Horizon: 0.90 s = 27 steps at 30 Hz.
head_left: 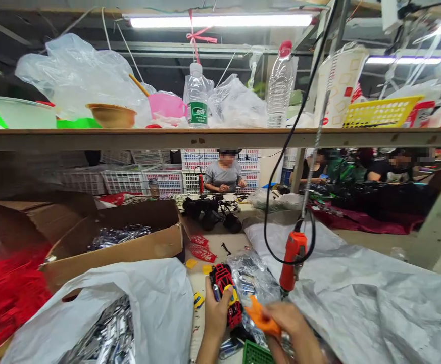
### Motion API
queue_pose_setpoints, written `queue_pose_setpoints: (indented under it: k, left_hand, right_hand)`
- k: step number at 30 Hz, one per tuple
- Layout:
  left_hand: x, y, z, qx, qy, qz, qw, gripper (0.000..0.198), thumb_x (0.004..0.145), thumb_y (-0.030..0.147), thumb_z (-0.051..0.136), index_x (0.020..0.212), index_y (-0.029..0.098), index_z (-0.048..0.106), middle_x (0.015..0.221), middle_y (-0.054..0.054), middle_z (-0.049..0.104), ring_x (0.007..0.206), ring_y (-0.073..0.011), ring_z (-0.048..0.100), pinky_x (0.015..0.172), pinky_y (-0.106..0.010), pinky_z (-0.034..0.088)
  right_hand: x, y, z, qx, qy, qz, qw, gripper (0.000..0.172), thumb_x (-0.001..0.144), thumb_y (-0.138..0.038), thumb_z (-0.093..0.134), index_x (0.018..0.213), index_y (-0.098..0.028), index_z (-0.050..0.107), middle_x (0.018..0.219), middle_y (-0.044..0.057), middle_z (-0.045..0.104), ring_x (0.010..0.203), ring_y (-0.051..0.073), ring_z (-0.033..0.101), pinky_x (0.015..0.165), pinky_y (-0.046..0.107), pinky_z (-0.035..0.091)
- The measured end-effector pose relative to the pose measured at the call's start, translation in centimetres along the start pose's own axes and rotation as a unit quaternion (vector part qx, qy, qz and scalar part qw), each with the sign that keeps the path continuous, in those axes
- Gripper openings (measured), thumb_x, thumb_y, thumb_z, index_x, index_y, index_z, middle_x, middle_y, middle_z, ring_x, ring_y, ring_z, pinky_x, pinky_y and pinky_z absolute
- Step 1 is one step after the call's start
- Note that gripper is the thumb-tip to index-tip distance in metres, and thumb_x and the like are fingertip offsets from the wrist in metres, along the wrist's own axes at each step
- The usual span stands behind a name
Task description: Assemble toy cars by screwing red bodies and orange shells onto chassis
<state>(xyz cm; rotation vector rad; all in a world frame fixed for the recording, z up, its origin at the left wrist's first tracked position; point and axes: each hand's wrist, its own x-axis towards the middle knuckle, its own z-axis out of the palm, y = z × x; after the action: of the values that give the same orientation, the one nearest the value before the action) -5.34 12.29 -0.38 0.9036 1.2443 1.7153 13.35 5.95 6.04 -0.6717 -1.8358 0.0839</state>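
Note:
My left hand (217, 314) grips a red and black plastic toy (224, 290) with yellow parts, holding it upright near the bottom of the view. My right hand (286, 323) pinches an orange plastic piece (261, 317) close to the toy's lower right side, and the two are very near each other. Above them, an orange electric screwdriver (291, 265) hangs on a spring cable, its tip just above the right hand. A clear plastic bag of small parts (252, 278) lies behind the hands.
A cardboard box (140, 242) holds silver packets, and a white sack (159, 308) of them sits to the left. Grey woven sheeting (356, 298) covers the right. A green basket (256, 354) sits below the hands. A shelf (220, 138) crosses overhead; co-workers sit beyond.

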Motion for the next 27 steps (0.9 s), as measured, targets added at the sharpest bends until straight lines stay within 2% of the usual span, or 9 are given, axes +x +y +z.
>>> queue_pose_setpoints:
  k: [2, 4, 7, 10, 13, 16, 20, 23, 27]
  left_hand:
    - [-0.1, 0.0, -0.3, 0.01, -0.024, 0.007, 1.0, 0.08, 0.069, 0.05, 0.077, 0.136, 0.014, 0.052, 0.129, -0.02, 0.07, 0.124, -0.035, 0.064, 0.11, -0.043, 0.045]
    - [-0.2, -0.3, -0.6, 0.02, -0.052, 0.012, 0.998, 0.087, 0.068, 0.047, 0.078, 0.142, 0.011, 0.05, 0.134, -0.022, 0.068, 0.129, -0.036, 0.062, 0.112, -0.042, 0.044]
    - [-0.4, -0.8, -0.9, 0.035, -0.085, 0.019, 0.996, 0.092, 0.066, 0.042, 0.08, 0.146, 0.008, 0.049, 0.136, -0.023, 0.067, 0.132, -0.0366, 0.059, 0.114, -0.041, 0.041]
    - [-0.6, -1.1, -1.2, 0.056, -0.104, 0.02, 0.993, 0.088, 0.064, 0.033, 0.08, 0.144, 0.009, 0.052, 0.133, -0.02, 0.069, 0.13, -0.0371, 0.059, 0.114, -0.04, 0.04]
    - [-0.6, -0.6, -1.3, 0.106, -0.177, 0.016, 0.978, 0.08, 0.066, 0.028, 0.078, 0.141, 0.014, 0.056, 0.126, -0.014, 0.073, 0.124, -0.0354, 0.061, 0.111, -0.041, 0.042]
    - [-0.7, 0.5, -1.3, 0.134, -0.237, 0.022, 0.962, 0.076, 0.07, 0.03, 0.076, 0.143, 0.019, 0.054, 0.124, -0.01, 0.072, 0.12, -0.033, 0.061, 0.109, -0.041, 0.044]
    - [-1.5, 1.5, -0.8, 0.139, -0.25, 0.024, 0.958, 0.073, 0.072, 0.032, 0.077, 0.14, 0.018, 0.055, 0.125, -0.011, 0.07, 0.121, -0.0342, 0.059, 0.109, -0.042, 0.043]
    - [-2.0, 2.0, -0.6, 0.151, -0.268, 0.005, 0.952, 0.08, 0.068, 0.03, 0.078, 0.143, 0.017, 0.054, 0.127, -0.012, 0.069, 0.122, -0.0361, 0.058, 0.11, -0.045, 0.041]
    - [-2.5, 3.2, -0.6, 0.128, -0.298, -0.033, 0.945, 0.082, 0.065, 0.025, 0.077, 0.144, 0.019, 0.056, 0.128, -0.011, 0.069, 0.12, -0.0368, 0.059, 0.109, -0.047, 0.042]
  right_hand:
    - [1.9, 1.7, 2.8, -0.004, -0.055, 0.003, 0.998, 0.028, 0.102, -0.022, 0.054, 0.127, -0.03, 0.064, 0.103, 0.004, 0.077, 0.092, 0.02, 0.073, 0.083, 0.033, 0.06]
    - [3.6, 3.4, 4.8, -0.01, -0.099, 0.044, 0.994, 0.026, 0.101, -0.029, 0.054, 0.123, -0.03, 0.068, 0.103, 0.005, 0.078, 0.093, 0.024, 0.073, 0.085, 0.039, 0.06]
    - [5.0, 5.4, 5.9, 0.017, -0.162, 0.122, 0.979, 0.031, 0.099, -0.046, 0.055, 0.12, -0.03, 0.071, 0.117, 0.008, 0.077, 0.109, 0.03, 0.072, 0.097, 0.048, 0.058]
    - [4.8, 6.5, 5.8, 0.073, -0.176, 0.205, 0.96, 0.044, 0.096, -0.058, 0.055, 0.126, -0.029, 0.068, 0.13, 0.009, 0.073, 0.125, 0.03, 0.066, 0.106, 0.048, 0.054]
    - [4.0, 7.0, 5.7, 0.132, -0.147, 0.275, 0.941, 0.047, 0.094, -0.062, 0.056, 0.123, -0.027, 0.066, 0.124, 0.009, 0.073, 0.12, 0.028, 0.067, 0.106, 0.042, 0.054]
    - [3.2, 7.5, 5.3, 0.183, -0.135, 0.305, 0.925, 0.044, 0.093, -0.061, 0.059, 0.12, -0.026, 0.065, 0.117, 0.008, 0.073, 0.116, 0.025, 0.068, 0.105, 0.037, 0.054]
    - [3.0, 8.4, 3.7, 0.2, -0.18, 0.297, 0.916, 0.047, 0.093, -0.061, 0.06, 0.123, -0.027, 0.068, 0.124, 0.01, 0.069, 0.123, 0.028, 0.064, 0.108, 0.037, 0.052]
    - [3.1, 8.9, 2.6, 0.175, -0.228, 0.263, 0.921, 0.046, 0.095, -0.061, 0.057, 0.123, -0.028, 0.071, 0.119, 0.01, 0.066, 0.122, 0.028, 0.063, 0.108, 0.04, 0.051]
    - [3.3, 8.4, 2.1, 0.144, -0.224, 0.241, 0.933, 0.045, 0.095, -0.063, 0.057, 0.12, -0.03, 0.075, 0.12, 0.011, 0.06, 0.122, 0.029, 0.062, 0.105, 0.041, 0.054]
